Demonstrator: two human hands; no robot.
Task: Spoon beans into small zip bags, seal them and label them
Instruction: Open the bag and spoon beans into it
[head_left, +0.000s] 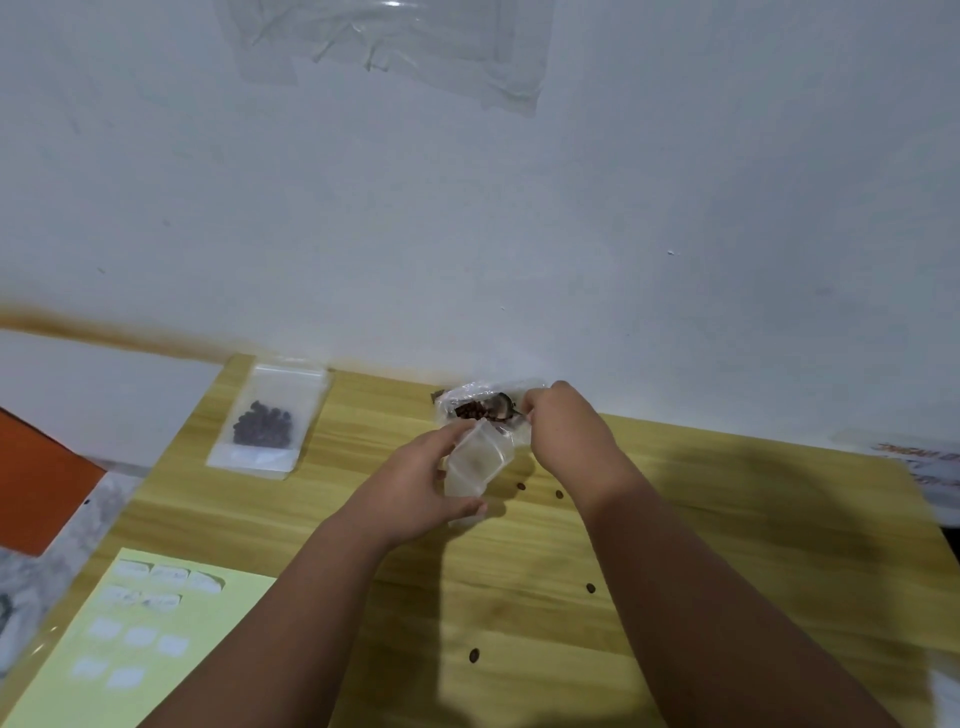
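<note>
Wooden tabletop (727, 519) is carrying one filled zip bag (265, 421) at far left, while your left hand (415, 483) is gripping an empty zip bag (475, 465) and your right hand (563, 426) is pinching the spoon (501, 405) inside the bean pouch (467, 395), leaving filling, sealing and labelling pending.

Empty zip bag (475, 462), small and clear, held up in the left hand (415, 488), mouth open and tipped toward the far side. Just past it, at the far edge, big clear bag (470, 397) with dark red-brown beans inside, top open. Spoon (501, 405) resting in it, bowl among the beans, handle end pinched by the right hand (563, 426). At the far left, filled zip bag (267, 418) lying flat, a little pile of dark beans in its middle. Four loose beans (521, 486) scattered about, two close to the empty bag, two nearer. At the near left, pale yellow label sheet (150, 634) lying flat, rows of small white labels on it.
</note>
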